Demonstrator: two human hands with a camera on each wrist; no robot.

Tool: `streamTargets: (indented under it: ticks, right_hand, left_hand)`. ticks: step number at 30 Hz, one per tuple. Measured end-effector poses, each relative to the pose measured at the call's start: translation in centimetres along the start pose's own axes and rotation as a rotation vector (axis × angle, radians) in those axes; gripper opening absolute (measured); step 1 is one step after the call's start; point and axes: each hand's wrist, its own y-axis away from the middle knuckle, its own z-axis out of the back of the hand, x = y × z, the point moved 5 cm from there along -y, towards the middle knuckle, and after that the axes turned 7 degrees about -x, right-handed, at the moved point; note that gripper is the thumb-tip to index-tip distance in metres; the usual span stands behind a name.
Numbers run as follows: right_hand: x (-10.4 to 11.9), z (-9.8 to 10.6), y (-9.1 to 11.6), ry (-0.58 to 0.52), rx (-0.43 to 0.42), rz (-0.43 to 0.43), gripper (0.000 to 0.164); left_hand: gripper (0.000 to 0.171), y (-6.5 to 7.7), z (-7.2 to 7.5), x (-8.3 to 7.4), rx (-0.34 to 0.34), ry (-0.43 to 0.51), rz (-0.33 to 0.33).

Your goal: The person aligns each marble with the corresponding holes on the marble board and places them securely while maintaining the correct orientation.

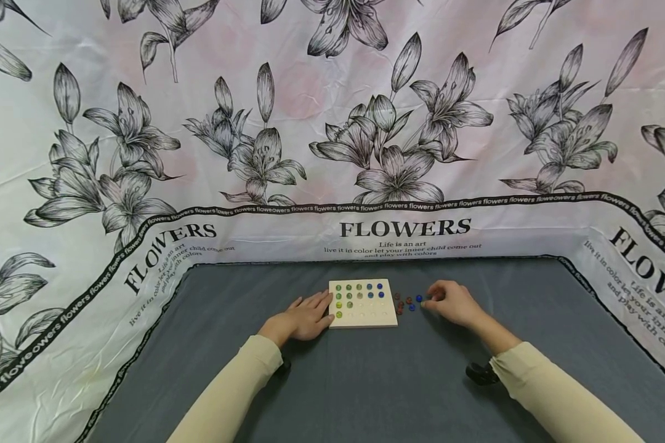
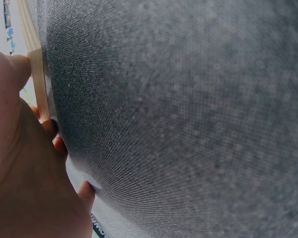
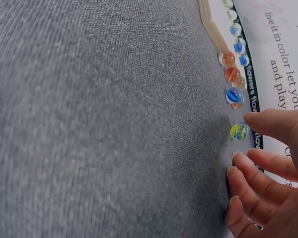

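Observation:
A pale wooden board (image 1: 371, 321) lies on the grey cloth, with green, yellowish and blue marbles in rows of its dimples; the lower right dimples hold none. My left hand (image 1: 308, 317) rests flat along the board's left side, its thumb touching the edge in the left wrist view. Right of the board, my right hand (image 1: 451, 303) hovers at a yellow-green marble (image 3: 239, 131). Thumb and forefinger stand apart on either side of it, with gaps visible. Beside that hand lie loose blue marbles (image 1: 419, 298) and several reddish-orange marbles (image 3: 232, 74).
Grey cloth (image 1: 366, 387) covers the table around the board. Behind it and along both sides hangs a white floral sheet (image 1: 288, 237) with a black lettered border. Dark wrist devices show under both forearms, the right one (image 1: 481, 373) more plainly.

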Motion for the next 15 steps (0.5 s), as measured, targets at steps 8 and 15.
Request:
streamTargets:
  ticks: [8, 15]
  right_hand:
    - [-0.26, -0.41, -0.07, 0.05, 0.009, -0.046, 0.031]
    - [-0.45, -0.76, -0.03, 0.058, 0.01, -0.076, 0.025]
  left_hand:
    - [0.066, -0.29, -0.32, 0.28, 0.01, -0.016, 0.012]
    - [0.065, 0.08, 0.03, 0.07, -0.005, 0.008, -0.003]
